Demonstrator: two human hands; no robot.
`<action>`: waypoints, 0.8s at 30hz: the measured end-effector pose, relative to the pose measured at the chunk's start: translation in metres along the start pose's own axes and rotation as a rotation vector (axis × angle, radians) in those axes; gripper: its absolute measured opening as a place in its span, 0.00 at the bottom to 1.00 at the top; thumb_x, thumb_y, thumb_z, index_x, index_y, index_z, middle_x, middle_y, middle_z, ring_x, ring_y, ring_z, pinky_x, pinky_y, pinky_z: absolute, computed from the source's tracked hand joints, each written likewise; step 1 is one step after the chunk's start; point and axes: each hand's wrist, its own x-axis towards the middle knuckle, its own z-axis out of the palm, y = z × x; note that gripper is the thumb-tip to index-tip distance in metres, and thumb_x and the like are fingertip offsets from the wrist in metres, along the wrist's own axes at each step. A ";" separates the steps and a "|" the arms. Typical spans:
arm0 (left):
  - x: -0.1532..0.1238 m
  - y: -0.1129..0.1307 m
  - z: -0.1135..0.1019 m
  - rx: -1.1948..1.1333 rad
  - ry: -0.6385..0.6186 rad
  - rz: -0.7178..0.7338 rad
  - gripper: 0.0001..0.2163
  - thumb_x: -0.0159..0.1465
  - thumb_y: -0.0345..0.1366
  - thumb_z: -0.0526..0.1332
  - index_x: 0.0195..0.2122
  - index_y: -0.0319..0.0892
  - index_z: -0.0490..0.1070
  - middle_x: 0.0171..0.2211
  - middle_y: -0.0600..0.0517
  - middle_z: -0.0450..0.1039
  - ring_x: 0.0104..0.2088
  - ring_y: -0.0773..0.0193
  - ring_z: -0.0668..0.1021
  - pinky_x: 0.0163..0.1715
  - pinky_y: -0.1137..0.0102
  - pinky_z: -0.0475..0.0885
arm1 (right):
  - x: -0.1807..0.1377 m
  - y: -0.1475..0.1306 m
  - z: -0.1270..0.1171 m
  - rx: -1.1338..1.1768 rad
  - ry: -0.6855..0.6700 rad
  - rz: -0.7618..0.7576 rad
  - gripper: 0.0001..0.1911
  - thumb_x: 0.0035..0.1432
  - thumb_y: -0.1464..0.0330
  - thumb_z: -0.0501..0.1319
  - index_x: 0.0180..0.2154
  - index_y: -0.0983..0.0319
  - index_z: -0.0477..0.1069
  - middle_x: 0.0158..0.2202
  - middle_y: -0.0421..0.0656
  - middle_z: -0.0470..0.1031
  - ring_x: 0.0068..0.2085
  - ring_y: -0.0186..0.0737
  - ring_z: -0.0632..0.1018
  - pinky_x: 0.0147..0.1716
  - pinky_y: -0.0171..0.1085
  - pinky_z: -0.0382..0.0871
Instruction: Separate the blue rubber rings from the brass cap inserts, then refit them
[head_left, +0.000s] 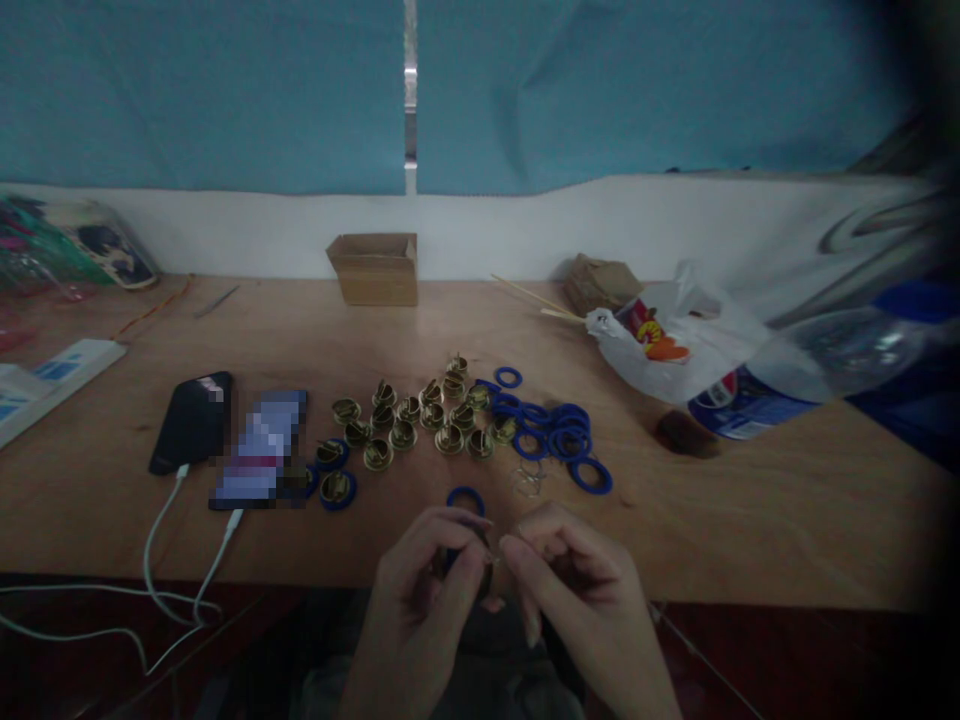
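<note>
Left hand [427, 590] and right hand [570, 580] met at near edge of wooden table [750, 500], fingertips pinched together around small dark part, identity unclear. Blue rubber ring [466, 497] lay just beyond; round brass fittings [420, 420] clustered farther, loose blue rings [559, 435] at right.

Left hand [427, 590] and right hand [570, 580] — both bare, with no gloves, rings or watch visible; wrists uncovered, no sleeve showing — fingernails short, unpainted.
</note>
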 end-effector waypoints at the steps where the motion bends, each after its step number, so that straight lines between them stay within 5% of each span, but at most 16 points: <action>1: 0.000 -0.001 -0.001 -0.008 -0.002 -0.009 0.10 0.68 0.36 0.56 0.31 0.41 0.73 0.40 0.47 0.74 0.37 0.62 0.78 0.30 0.73 0.75 | -0.001 0.000 0.000 0.005 -0.008 0.009 0.12 0.62 0.67 0.60 0.25 0.61 0.69 0.16 0.33 0.70 0.13 0.23 0.65 0.14 0.23 0.59; 12: 0.003 0.003 0.001 -0.010 -0.026 0.008 0.07 0.67 0.35 0.58 0.32 0.42 0.73 0.36 0.49 0.79 0.39 0.61 0.80 0.40 0.71 0.74 | -0.006 0.004 -0.002 0.323 -0.181 0.201 0.12 0.63 0.60 0.61 0.34 0.61 0.74 0.21 0.38 0.76 0.16 0.27 0.74 0.16 0.24 0.65; 18: 0.002 -0.001 -0.013 0.037 -0.020 0.029 0.12 0.70 0.41 0.54 0.48 0.47 0.74 0.47 0.48 0.78 0.46 0.59 0.80 0.42 0.69 0.75 | -0.006 0.005 -0.009 0.624 -0.200 0.289 0.11 0.64 0.63 0.62 0.32 0.63 0.76 0.25 0.42 0.79 0.22 0.29 0.79 0.20 0.25 0.69; 24: -0.002 0.003 -0.019 0.093 -0.031 0.161 0.15 0.71 0.37 0.53 0.56 0.50 0.71 0.57 0.49 0.73 0.57 0.58 0.73 0.57 0.66 0.67 | -0.005 0.006 -0.009 0.728 -0.263 0.320 0.09 0.59 0.63 0.67 0.33 0.63 0.79 0.26 0.43 0.80 0.24 0.30 0.80 0.21 0.25 0.71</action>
